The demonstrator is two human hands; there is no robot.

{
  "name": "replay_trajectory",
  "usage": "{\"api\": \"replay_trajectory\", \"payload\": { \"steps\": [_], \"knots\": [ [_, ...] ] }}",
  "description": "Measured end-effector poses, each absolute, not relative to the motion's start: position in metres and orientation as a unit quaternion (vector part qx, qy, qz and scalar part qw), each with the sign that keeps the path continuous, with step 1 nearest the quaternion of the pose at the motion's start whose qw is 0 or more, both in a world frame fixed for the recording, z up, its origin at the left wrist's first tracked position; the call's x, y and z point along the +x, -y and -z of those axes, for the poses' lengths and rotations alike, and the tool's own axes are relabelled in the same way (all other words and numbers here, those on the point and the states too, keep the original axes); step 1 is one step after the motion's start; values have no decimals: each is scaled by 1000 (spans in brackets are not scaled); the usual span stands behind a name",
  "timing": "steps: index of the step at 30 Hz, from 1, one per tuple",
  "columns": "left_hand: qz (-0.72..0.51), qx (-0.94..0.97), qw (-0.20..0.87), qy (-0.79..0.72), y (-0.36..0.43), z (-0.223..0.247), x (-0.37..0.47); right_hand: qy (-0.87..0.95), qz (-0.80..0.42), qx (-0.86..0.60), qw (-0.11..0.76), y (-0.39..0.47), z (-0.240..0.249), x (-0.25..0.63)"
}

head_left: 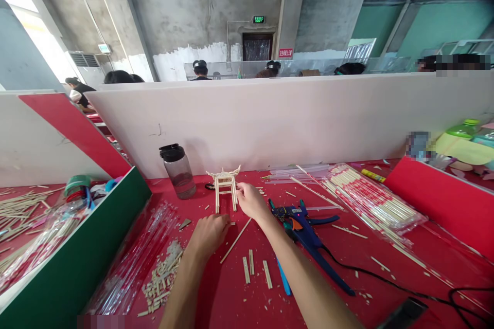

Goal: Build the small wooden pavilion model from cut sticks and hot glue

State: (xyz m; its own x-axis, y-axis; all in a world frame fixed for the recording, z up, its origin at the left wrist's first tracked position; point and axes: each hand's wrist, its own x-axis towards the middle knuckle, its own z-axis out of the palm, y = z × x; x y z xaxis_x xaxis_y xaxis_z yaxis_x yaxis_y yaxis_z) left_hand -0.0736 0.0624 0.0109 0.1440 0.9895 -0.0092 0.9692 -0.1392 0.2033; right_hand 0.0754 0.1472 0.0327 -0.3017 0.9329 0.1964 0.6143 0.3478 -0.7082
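A small pavilion-like model [226, 183] made of wooden sticks stands upright on the red tabletop, with a flared top and several legs. My right hand [251, 200] is closed at its right side, thumb and fingers against a right leg. In front of the model, my left hand [210, 232] is low over the table with its fingers pinched together. A short pale wooden piece shows at its fingertips. Between my forearms lie a long thin stick [235, 241] and several short cut sticks [246, 270].
A blue glue gun [309, 231] with a black cable and blue-handled cutters [320, 254] lie right. Packed chopsticks [370, 198] are behind them. A water bottle [178, 172] stands back left. Stick offcuts [160, 282] and clear plastic wrappers [133, 257] lie left, beside a green divider [77, 252].
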Motion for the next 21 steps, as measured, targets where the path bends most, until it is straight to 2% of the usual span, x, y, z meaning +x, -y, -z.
{"api": "replay_trajectory", "payload": {
  "steps": [5, 9, 12, 16, 21],
  "knots": [
    [-105, 754, 100, -640, -57, -27, -80, 771, -221, -478, 358, -129, -58, 87],
    [-261, 721, 132, -629, -51, -64, -89, 757, -272, -422, 418, -124, -79, 101],
    [-333, 691, 147, -624, -51, -90, -93, 754, -307, -405, 416, -127, -81, 109],
    [-317, 697, 152, -625, -59, -102, -94, 774, -316, -411, 363, -134, -70, 111],
    [-252, 726, 143, -624, -68, -94, -99, 797, -324, -395, 323, -136, -64, 112]
  ]
}}
